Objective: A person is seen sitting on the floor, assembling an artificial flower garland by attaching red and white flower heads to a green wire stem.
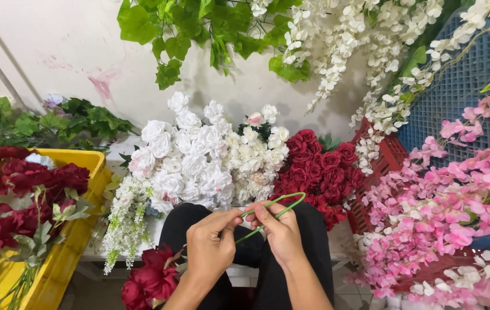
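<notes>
My left hand [210, 244] and my right hand [279, 229] meet above my lap in black trousers. Both pinch a thin green wire stem [282, 201] that is bent into a narrow loop pointing up and to the right. A dark red artificial flower [153, 278] lies against my left wrist and knee; whether the wire joins it is hidden by my left hand.
White roses [190, 155] and red roses [319, 166] are heaped ahead. A yellow crate [78, 241] with dark red flowers stands at the left. Pink blossom sprays [451, 212] over a red basket [385, 155] and a blue crate [463, 86] fill the right. Green leaves and white strands hang above.
</notes>
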